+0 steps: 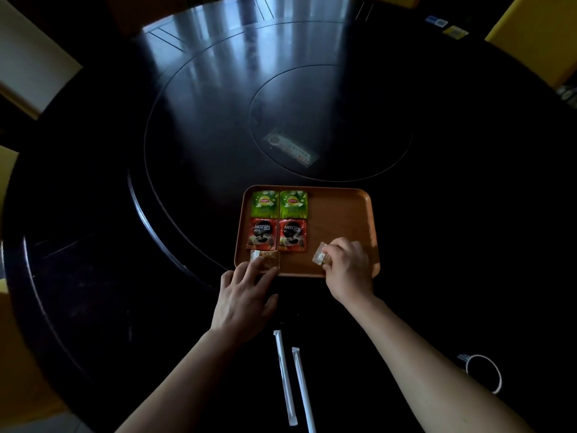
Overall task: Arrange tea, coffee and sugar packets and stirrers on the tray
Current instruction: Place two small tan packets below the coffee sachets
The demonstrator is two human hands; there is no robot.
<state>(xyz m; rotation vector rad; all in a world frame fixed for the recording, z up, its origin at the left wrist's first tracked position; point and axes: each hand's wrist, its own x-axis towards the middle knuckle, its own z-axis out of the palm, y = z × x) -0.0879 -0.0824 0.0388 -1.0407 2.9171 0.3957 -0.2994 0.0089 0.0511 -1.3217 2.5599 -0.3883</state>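
An orange-brown tray (340, 214) lies on the dark round table. Two green tea packets (279, 204) sit side by side at its far left, with two red coffee packets (276, 235) right below them. A brown sugar packet (267, 258) lies at the tray's near left corner, and the fingertips of my left hand (245, 295) rest on it. My right hand (346, 267) grips a second sugar packet (321, 257) just above the tray's near right part. Two paper-wrapped stirrers (292, 379) lie on the table near me, between my forearms.
A clear packet (288, 148) lies on the table's inner disc beyond the tray. A white cable loop (487, 371) sits at the near right. Yellow chairs (537, 35) stand around the table, and small cards (446, 26) lie at the far right edge.
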